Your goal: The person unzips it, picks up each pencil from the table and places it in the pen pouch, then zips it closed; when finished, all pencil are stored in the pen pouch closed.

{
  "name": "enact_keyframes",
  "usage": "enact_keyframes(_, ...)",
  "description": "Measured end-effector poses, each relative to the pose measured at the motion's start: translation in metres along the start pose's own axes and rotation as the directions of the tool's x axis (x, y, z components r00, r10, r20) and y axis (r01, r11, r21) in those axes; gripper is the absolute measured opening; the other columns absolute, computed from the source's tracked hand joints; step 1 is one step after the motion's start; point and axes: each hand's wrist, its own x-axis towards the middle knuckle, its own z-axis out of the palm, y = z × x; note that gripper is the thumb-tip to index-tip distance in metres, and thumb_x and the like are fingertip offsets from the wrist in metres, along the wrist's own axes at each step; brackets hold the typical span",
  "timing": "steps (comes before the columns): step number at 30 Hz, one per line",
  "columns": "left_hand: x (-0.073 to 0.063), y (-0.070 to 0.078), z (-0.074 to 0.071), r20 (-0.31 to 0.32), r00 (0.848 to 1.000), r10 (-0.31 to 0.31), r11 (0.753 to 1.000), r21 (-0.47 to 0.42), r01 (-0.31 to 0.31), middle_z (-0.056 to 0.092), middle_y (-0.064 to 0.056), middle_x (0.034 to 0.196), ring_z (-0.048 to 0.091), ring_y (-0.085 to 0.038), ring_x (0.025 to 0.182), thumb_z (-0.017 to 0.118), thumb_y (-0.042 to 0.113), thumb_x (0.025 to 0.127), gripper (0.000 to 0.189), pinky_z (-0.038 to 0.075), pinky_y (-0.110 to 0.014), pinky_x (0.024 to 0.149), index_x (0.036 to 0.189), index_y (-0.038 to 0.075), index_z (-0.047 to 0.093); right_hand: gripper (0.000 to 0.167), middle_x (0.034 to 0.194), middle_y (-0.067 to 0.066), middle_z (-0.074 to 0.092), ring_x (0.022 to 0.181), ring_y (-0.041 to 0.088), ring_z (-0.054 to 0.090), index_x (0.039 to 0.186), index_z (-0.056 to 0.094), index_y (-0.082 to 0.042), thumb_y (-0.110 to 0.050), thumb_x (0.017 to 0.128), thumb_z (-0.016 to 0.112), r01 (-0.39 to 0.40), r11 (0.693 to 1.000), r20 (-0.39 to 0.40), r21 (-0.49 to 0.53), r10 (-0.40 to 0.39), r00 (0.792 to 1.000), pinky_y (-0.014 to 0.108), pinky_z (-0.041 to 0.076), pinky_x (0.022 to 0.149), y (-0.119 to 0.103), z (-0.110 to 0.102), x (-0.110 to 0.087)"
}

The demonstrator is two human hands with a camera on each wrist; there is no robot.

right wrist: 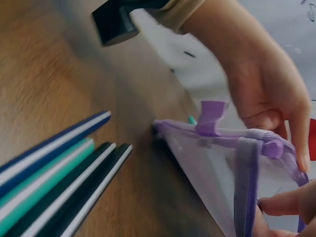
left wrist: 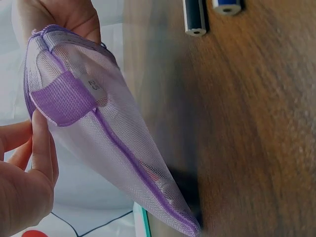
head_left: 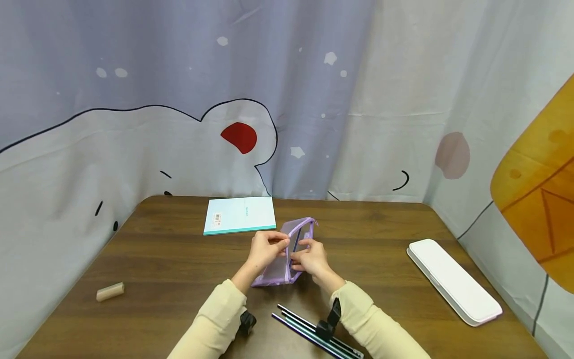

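A purple see-through mesh zipper pouch (head_left: 274,271) stands tilted on the table between the two hands, its zipped mouth parted. My left hand (head_left: 264,251) pinches the rim on the left side. Fingers of my right hand (head_left: 310,258) reach into the opening and grip the right edge; the right wrist view shows a finger (right wrist: 284,205) against that edge. A purple fabric tab (left wrist: 64,98) sticks out from the pouch's end. Nearer the body, below the right wrist, lie several striped pencils (head_left: 305,329) in dark and teal colours.
A light blue notebook (head_left: 239,215) lies at the table's back edge. At the right is a closed white case (head_left: 455,281). A small beige block-like piece (head_left: 110,291) rests on the left. A printed curtain (head_left: 305,99) hangs behind the wooden table (head_left: 179,269).
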Motion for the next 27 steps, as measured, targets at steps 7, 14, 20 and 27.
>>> enact_keyframes(7, 0.0, 0.001, -0.002, -0.052, 0.999, -0.002, 1.0, 0.025, 0.003, 0.067, -0.02, 0.081, 0.058, -0.007, 0.056, 0.065, 0.003, 0.077, 0.015, 0.059, -0.031, 0.058, 0.089, -0.006, 0.067, 0.031, 0.083, 0.02, 0.064, 0.065, 0.019, 0.064, 0.106, 0.054, 0.009, 0.0, 0.077, 0.061, 0.105, 0.987, 0.009, -0.119, -0.105, 0.994, 0.032, 0.059, 0.058, 0.002, -0.001, -0.003)
enact_keyframes(14, -0.001, 0.003, -0.004, -0.055, 0.998, -0.004, 1.0, 0.016, 0.005, 0.066, -0.023, 0.085, 0.058, -0.006, 0.056, 0.064, 0.002, 0.078, 0.019, 0.059, -0.03, 0.058, 0.093, -0.009, 0.065, 0.022, 0.078, 0.012, 0.065, 0.065, 0.016, 0.062, 0.095, 0.062, 0.004, -0.003, 0.075, 0.063, 0.297, 0.896, 0.06, -0.329, -0.294, 0.954, 0.023, 0.056, 0.052, 0.001, -0.022, -0.022)
enact_keyframes(20, -0.01, 0.016, -0.006, -0.043, 0.999, -0.009, 1.0, 0.008, 0.009, 0.065, -0.026, 0.083, 0.058, -0.008, 0.056, 0.063, -0.001, 0.078, 0.017, 0.059, -0.038, 0.062, 0.091, -0.011, 0.065, 0.014, 0.073, 0.002, 0.065, 0.063, 0.005, 0.056, 0.087, 0.064, -0.002, -0.01, 0.075, 0.065, 0.507, 0.694, 0.365, -0.512, -0.359, 0.859, 0.014, 0.049, 0.056, 0.013, -0.053, -0.05)
enact_keyframes(27, -0.003, 0.003, -0.01, -0.048, 0.999, 0.006, 1.0, 0.024, -0.005, 0.066, -0.023, 0.081, 0.057, -0.006, 0.054, 0.065, 0.001, 0.077, 0.017, 0.058, -0.03, 0.056, 0.09, -0.009, 0.066, 0.021, 0.076, -0.004, 0.06, 0.068, 0.0, 0.051, 0.09, 0.065, -0.007, -0.019, 0.073, 0.069, 0.68, 0.468, 0.635, -0.564, -0.281, 0.719, 0.012, 0.045, 0.058, 0.024, -0.076, -0.09)
